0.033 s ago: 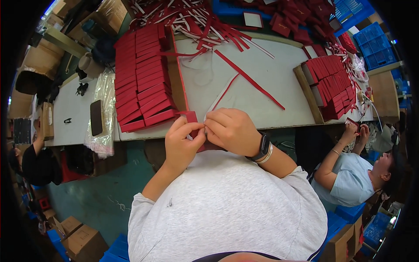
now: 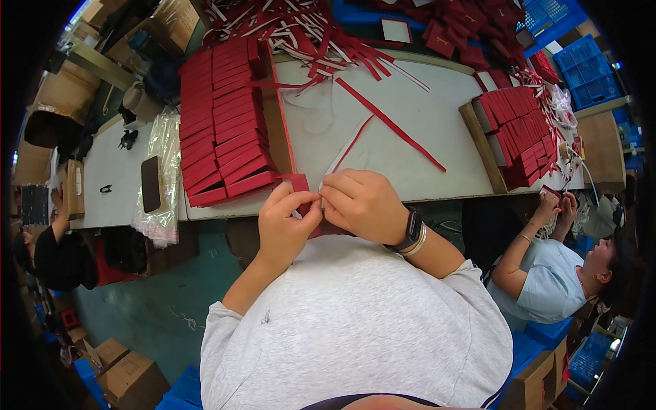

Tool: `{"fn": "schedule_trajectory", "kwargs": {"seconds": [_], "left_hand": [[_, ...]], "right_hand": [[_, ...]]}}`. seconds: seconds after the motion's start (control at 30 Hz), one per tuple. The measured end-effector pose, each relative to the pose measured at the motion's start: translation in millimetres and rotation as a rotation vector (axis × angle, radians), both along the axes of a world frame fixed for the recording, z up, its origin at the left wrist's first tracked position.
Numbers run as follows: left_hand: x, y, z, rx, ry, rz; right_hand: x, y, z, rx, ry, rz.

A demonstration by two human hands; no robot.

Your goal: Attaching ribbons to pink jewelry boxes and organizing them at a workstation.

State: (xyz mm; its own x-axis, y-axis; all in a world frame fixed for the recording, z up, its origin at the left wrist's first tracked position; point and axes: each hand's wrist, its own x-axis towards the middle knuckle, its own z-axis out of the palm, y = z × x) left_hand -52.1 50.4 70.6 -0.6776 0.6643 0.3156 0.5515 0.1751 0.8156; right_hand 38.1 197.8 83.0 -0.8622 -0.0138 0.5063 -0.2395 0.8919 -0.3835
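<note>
At the table's near edge, in front of my body, both hands meet with fingertips pinched close together. My left hand (image 2: 288,222) is closed on a small red box (image 2: 298,182), mostly covered by the fingers. Against it, my right hand (image 2: 365,206), wearing a black wristband, is closed at the end of a narrow ribbon strip (image 2: 353,145). That strip is white on one face and red on the other, and it runs out across the table. The exact contact between the fingertips is hidden.
Left of my hands, red boxes (image 2: 229,116) stand in packed rows; another batch (image 2: 516,130) sits right. A loose red ribbon (image 2: 396,126) crosses the white table (image 2: 437,102). Ribbons (image 2: 301,34) pile up behind. A phone (image 2: 151,184) lies left; a co-worker (image 2: 553,273) sits right.
</note>
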Motion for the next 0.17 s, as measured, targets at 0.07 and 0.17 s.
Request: {"fn": "schedule_trajectory", "kwargs": {"seconds": [0.07, 0.17], "left_hand": [[0.7, 1.1, 1.5, 0.002, -0.029, 0.013], [0.9, 1.1, 2.0, -0.012, -0.047, 0.015]], "right_hand": [[-0.5, -0.2, -2.1, 0.012, 0.006, -0.008], [-0.5, 1.6, -3.2, -0.033, 0.022, 0.000]]}}
